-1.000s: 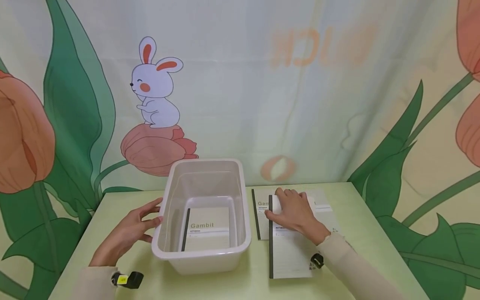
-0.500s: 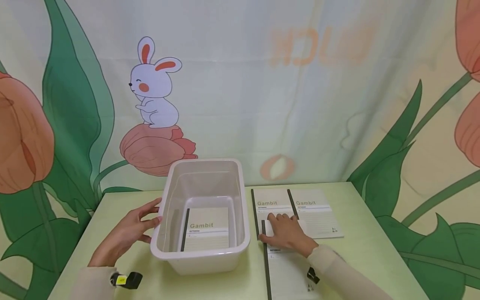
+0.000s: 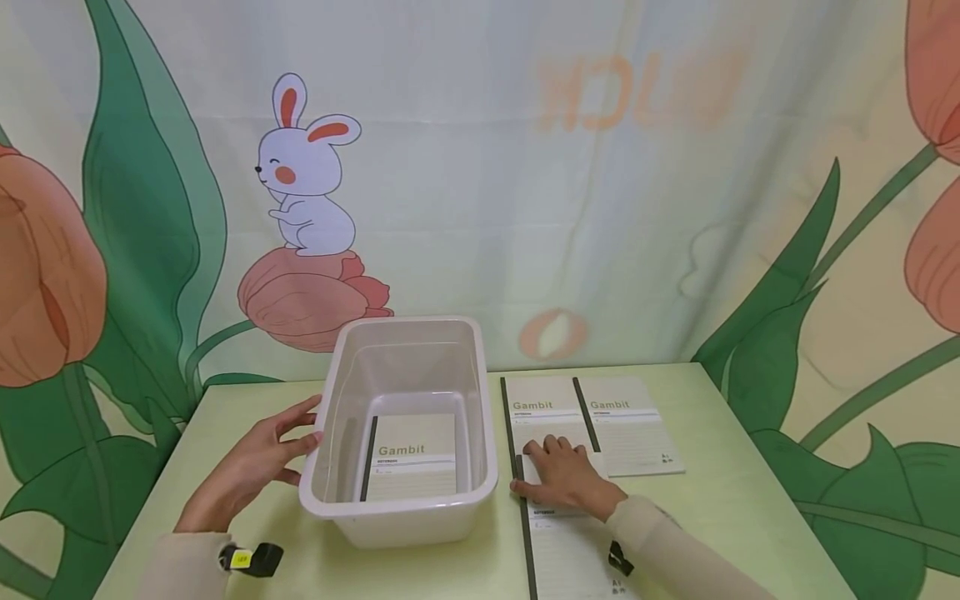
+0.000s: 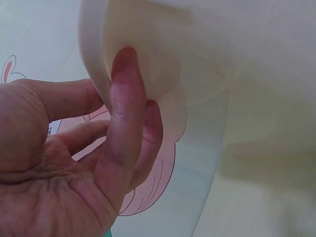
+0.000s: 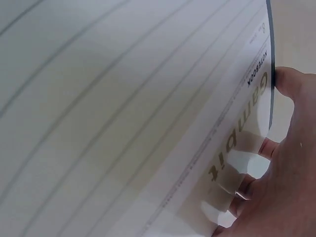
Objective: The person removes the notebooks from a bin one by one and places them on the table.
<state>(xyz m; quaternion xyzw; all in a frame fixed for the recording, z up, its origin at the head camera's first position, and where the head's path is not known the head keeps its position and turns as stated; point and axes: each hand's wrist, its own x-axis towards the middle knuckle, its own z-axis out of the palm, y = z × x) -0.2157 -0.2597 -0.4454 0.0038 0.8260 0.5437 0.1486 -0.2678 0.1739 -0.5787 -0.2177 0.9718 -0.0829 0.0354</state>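
My left hand (image 3: 258, 462) pinches the left rim of a pale plastic basin (image 3: 397, 507); in the left wrist view its fingers (image 4: 126, 94) bend over the basin's edge. Inside the basin lies a notebook (image 3: 412, 479) marked Gambit, its dark spine to the left. To the right, my right hand (image 3: 566, 479) grips the top end of another notebook (image 3: 566, 558), thumb at the spine and fingers along the top edge. That cover (image 5: 123, 108) fills most of the right wrist view. The held notebook overlaps the near end of a notebook (image 3: 543, 400) behind it.
One more notebook (image 3: 633, 433) lies at the back right, side by side with the one behind my right hand. Everything rests on a light green table (image 3: 735, 500). A curtain (image 3: 450, 183) printed with tulips and a rabbit hangs close behind the table's far edge.
My right hand has drawn the held notebook toward the front and slightly left, uncovering the two notebooks behind it. The left hand stays at the basin's rim.
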